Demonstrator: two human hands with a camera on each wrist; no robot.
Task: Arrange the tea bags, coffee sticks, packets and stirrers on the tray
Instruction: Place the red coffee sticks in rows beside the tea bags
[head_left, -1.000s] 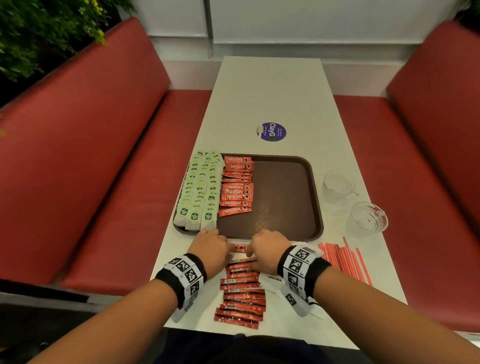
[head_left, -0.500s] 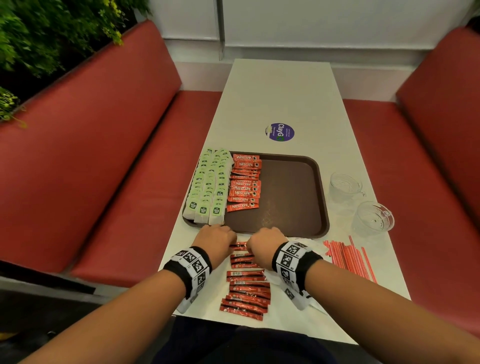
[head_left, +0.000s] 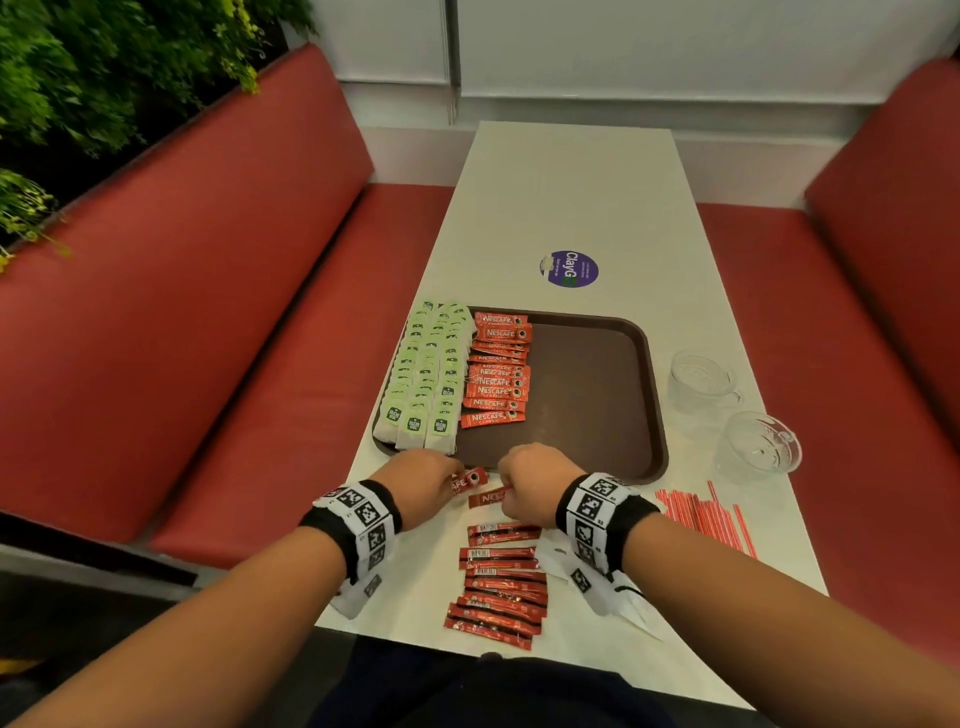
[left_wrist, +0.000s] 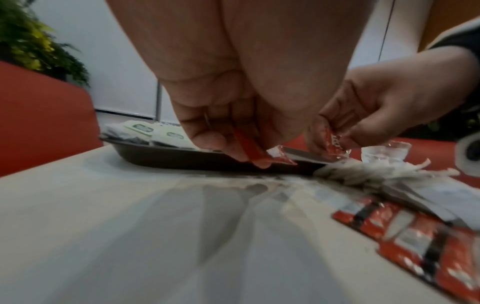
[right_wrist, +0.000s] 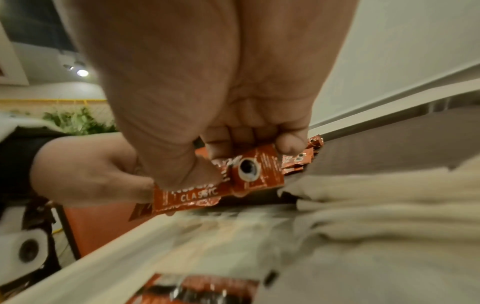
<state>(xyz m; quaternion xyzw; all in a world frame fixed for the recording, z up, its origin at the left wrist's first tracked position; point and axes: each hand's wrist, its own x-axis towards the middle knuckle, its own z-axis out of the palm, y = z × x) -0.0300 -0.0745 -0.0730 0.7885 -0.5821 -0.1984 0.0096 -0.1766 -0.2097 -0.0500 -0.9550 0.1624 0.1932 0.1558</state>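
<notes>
A brown tray (head_left: 597, 395) holds green tea bags (head_left: 426, 379) in its left columns and red coffee sticks (head_left: 498, 369) beside them. Just before the tray's front edge, my left hand (head_left: 421, 486) pinches a red coffee stick (left_wrist: 259, 154) a little above the table. My right hand (head_left: 530, 486) grips another coffee stick (right_wrist: 249, 170) with curled fingers, close to the left one. More red sticks (head_left: 498, 592) lie in a row on the table below my hands. Red stirrers (head_left: 701, 519) lie at the right.
Two glass cups (head_left: 701, 382) (head_left: 758, 447) stand right of the tray. White packets (right_wrist: 363, 205) lie under my right wrist. A purple sticker (head_left: 569, 269) marks the white table (head_left: 571, 197) beyond the tray. Red benches (head_left: 208, 312) flank the table.
Both hands have taken sticks from the far end of the row and raised them slightly near the tray's edge. A gap has opened at the row's top.
</notes>
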